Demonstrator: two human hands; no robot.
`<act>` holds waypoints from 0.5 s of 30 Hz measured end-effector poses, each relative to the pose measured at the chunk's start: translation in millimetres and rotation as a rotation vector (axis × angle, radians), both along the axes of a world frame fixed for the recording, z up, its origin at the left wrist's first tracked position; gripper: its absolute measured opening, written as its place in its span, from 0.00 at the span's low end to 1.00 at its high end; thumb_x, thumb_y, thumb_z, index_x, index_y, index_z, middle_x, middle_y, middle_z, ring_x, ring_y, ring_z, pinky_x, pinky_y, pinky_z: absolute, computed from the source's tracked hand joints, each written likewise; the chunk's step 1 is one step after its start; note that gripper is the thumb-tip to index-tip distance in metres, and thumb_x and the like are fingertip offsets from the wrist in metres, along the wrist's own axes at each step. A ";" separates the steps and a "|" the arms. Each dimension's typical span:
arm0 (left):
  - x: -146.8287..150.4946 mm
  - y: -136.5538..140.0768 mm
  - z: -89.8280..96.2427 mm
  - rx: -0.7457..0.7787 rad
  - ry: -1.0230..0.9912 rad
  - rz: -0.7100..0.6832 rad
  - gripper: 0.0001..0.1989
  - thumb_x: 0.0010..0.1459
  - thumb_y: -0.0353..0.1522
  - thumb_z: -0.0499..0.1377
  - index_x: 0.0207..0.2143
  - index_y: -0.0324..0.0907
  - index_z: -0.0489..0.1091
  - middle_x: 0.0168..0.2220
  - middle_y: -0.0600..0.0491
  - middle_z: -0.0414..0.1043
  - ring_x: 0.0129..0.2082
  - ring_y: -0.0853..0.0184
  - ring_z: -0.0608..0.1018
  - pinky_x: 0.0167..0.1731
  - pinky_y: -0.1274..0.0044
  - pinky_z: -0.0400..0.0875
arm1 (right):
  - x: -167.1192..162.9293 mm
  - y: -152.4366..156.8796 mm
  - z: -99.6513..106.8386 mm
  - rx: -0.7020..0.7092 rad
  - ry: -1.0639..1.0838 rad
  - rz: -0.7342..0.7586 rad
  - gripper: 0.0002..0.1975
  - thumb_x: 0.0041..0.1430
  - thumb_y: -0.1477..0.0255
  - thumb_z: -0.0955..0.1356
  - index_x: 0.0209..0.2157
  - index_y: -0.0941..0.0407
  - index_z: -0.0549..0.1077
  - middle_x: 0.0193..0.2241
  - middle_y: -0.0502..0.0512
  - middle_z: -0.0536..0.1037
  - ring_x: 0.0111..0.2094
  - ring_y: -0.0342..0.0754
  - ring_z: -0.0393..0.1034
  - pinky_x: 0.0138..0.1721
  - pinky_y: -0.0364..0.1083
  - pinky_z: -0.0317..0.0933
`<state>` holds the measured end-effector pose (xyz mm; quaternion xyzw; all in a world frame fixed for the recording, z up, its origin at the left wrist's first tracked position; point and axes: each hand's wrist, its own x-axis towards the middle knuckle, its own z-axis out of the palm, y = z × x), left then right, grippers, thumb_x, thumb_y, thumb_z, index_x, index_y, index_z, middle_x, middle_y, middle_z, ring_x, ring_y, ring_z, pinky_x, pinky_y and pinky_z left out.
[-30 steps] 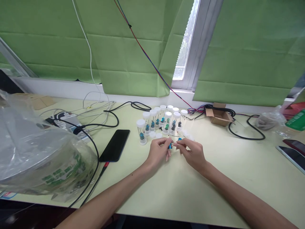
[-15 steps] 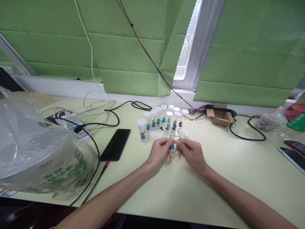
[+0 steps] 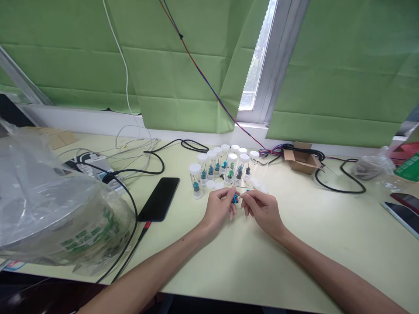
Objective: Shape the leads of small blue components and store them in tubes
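Observation:
Between finger and thumb, my left hand (image 3: 220, 207) pinches a small shiny blue piece (image 3: 235, 199) whose exact kind I cannot make out. Close beside it, the fingertips of my right hand (image 3: 262, 208) are pinched together near a thin, pale bit at the blue piece; what they hold is too small to name. Just beyond the hands stand several clear tubes with white caps (image 3: 195, 180), each with a small blue, green or dark piece and thin stems inside. Loose white caps (image 3: 210, 185) lie in front of the tubes, partly behind my left hand.
A black phone (image 3: 159, 199) with a cable lies to the left, by a big clear plastic bag (image 3: 65, 213). Black and white cables (image 3: 153, 162) run along the back. An open cardboard box (image 3: 303, 163) sits at back right; another phone (image 3: 401, 218) is at the right edge.
Both hands stay almost in place. The blue piece has turned slightly in my left fingers, and my right fingertips have shifted a little at it.

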<state>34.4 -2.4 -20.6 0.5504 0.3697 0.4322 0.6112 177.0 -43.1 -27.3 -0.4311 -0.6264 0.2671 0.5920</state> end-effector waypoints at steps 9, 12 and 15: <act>-1.7 -0.1 5.4 0.087 0.067 0.044 0.21 0.59 0.47 0.58 0.26 0.38 0.71 0.14 0.57 0.64 0.11 0.73 0.64 0.14 0.79 0.57 | -1.0 -0.8 -0.3 0.018 0.009 0.009 0.12 0.65 0.67 0.66 0.29 0.57 0.75 0.22 0.50 0.74 0.18 0.40 0.65 0.19 0.41 0.61; -2.0 -1.0 4.4 0.112 0.082 0.050 0.21 0.59 0.47 0.57 0.27 0.38 0.72 0.13 0.57 0.65 0.11 0.73 0.64 0.15 0.79 0.58 | -1.3 -0.8 -0.3 0.021 0.020 0.011 0.12 0.65 0.67 0.66 0.30 0.57 0.75 0.22 0.50 0.74 0.18 0.40 0.65 0.19 0.41 0.62; -2.5 -2.3 4.6 0.162 0.089 0.067 0.20 0.59 0.46 0.57 0.27 0.38 0.73 0.14 0.57 0.65 0.12 0.73 0.64 0.16 0.79 0.58 | -0.9 -0.5 -1.1 0.027 0.029 0.006 0.13 0.66 0.66 0.65 0.30 0.57 0.75 0.22 0.50 0.74 0.18 0.40 0.66 0.19 0.42 0.63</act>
